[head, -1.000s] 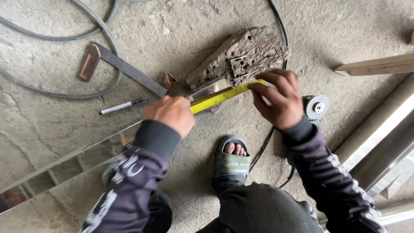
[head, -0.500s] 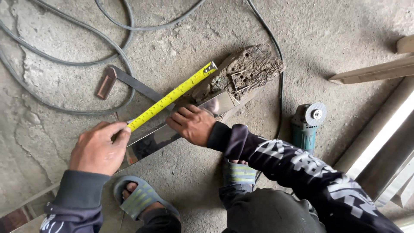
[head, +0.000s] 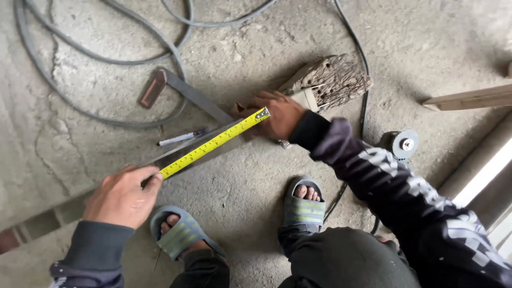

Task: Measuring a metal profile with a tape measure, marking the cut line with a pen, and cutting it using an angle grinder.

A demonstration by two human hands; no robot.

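A measurement is being taken: the yellow tape measure (head: 213, 143) is stretched taut along the metal bar (head: 189, 152), which lies on the concrete floor (head: 106, 80) with its far end propped at the weathered wooden block (head: 330, 80). The tape's case end is gripped by the left hand (head: 122, 196), whose fingers (head: 152, 178) are closed around it near the bar's nearer stretch. The hook end is pinned down by the right hand (head: 280, 114), its fingers curled over the tape tip and the bar just beside the block; whether the hook is caught on the bar's edge cannot be told. The left arm is drawn in close to the body, the right is reached well forward across the knees, both sleeves dark. A white marker pen (head: 181, 137) lies just beside the bar, within easy reach. By the look of it, the reading stage is in hand, and what it calls for next is a steady tape and a mark made at the wanted length. An angle grinder (head: 400, 145) rests near the right forearm.
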